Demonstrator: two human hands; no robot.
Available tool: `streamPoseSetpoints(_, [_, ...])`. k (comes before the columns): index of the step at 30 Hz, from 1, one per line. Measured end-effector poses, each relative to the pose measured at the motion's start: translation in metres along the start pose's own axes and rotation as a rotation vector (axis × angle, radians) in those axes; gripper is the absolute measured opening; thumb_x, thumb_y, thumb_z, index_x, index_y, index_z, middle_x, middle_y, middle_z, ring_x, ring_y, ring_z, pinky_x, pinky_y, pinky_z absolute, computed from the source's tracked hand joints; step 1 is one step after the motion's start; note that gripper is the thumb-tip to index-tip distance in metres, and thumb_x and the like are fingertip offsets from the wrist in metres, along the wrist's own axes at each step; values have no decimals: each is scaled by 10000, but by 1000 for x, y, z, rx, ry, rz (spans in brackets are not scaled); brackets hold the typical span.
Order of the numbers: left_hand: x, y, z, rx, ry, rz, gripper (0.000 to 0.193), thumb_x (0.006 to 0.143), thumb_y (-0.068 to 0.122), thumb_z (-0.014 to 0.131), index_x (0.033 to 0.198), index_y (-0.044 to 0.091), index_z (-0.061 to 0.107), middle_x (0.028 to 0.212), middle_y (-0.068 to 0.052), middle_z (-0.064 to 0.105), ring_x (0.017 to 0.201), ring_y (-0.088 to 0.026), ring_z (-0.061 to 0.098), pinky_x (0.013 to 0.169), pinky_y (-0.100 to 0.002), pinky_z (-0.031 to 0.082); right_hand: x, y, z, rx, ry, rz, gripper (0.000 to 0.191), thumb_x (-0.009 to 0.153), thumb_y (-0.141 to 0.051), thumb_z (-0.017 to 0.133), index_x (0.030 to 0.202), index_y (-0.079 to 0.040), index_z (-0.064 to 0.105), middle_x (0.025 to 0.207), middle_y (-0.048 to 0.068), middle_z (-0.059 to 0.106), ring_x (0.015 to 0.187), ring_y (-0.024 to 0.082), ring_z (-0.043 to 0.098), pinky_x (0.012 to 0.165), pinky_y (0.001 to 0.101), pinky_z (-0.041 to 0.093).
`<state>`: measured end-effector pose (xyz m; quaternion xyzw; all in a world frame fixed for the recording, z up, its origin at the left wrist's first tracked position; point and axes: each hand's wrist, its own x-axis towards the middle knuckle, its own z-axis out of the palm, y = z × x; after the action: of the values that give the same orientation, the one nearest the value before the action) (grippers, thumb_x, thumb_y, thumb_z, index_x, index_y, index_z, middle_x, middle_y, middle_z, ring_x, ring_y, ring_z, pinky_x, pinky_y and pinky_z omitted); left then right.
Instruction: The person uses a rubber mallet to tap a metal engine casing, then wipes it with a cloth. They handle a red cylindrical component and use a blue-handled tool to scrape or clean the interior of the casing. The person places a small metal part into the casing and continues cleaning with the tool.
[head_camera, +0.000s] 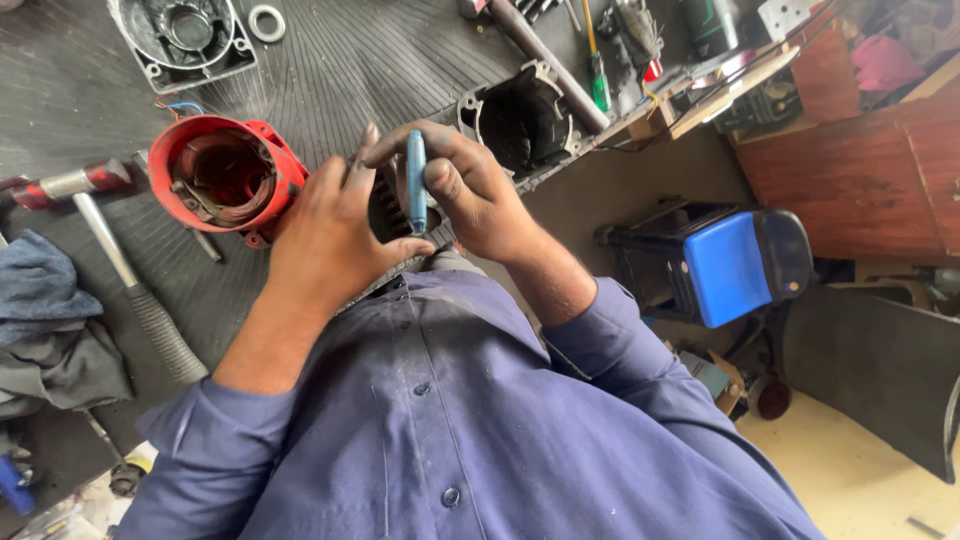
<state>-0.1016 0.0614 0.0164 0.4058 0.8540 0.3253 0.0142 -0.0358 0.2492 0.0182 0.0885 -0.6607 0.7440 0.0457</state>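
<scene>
My right hand (480, 195) grips a small blue-handled tool (416, 180) held upright, its tip pointing down near a dark finned part (384, 208) at the bench edge. My left hand (325, 235) rests over that finned part, fingers closed around it beside the tool. Just left of my left hand stands a red motor housing (225, 175) with copper windings inside. A black cylindrical motor casing (520, 120) lies behind my right hand.
A hammer (130, 275) lies on the ribbed black mat (350, 60) at left, beside grey cloths (50, 320). A grey end cover (185, 35) and a metal ring (266, 22) sit at the back. Screwdrivers (596, 60) lie at top right. A blue-and-black box (720, 262) stands on the floor.
</scene>
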Motion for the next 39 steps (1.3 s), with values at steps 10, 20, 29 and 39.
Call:
streamPoseSetpoints(10, [-8, 39, 4, -375, 115, -151, 304, 905, 25, 765, 1206, 59, 738, 916, -111, 636, 745, -225, 639, 668, -342, 518, -17, -5, 5, -578, 309, -359, 380, 832, -109, 887, 1062, -42, 593, 1137, 99, 602, 1059, 240, 608, 921, 341, 523])
streamPoseSetpoints(20, [-17, 40, 53, -552, 139, -381, 251, 900, -90, 645, 1107, 31, 721, 851, -108, 734, 756, -151, 702, 685, -274, 541, -9, -11, -41, -639, 12, -390, 253, 786, -89, 874, 961, -134, 697, 922, 14, 641, 1046, 231, 623, 985, 374, 398])
streamPoseSetpoints(29, [-9, 64, 76, -339, 500, -379, 136, 919, 13, 803, 909, 13, 668, 793, -85, 625, 720, -158, 603, 680, -293, 496, -14, -9, -51, -500, -135, -305, 302, 875, -10, 767, 1153, -118, 724, 1083, 43, 683, 1127, 243, 625, 1028, 383, 425])
streamPoseSetpoints(39, [-9, 66, 79, -367, 437, -459, 103, 925, -24, 702, 1024, -23, 673, 800, -111, 648, 665, -192, 617, 630, -322, 492, -6, 7, -54, -461, -85, -300, 227, 859, -89, 870, 1044, -124, 744, 879, -7, 621, 864, 197, 584, 935, 334, 444])
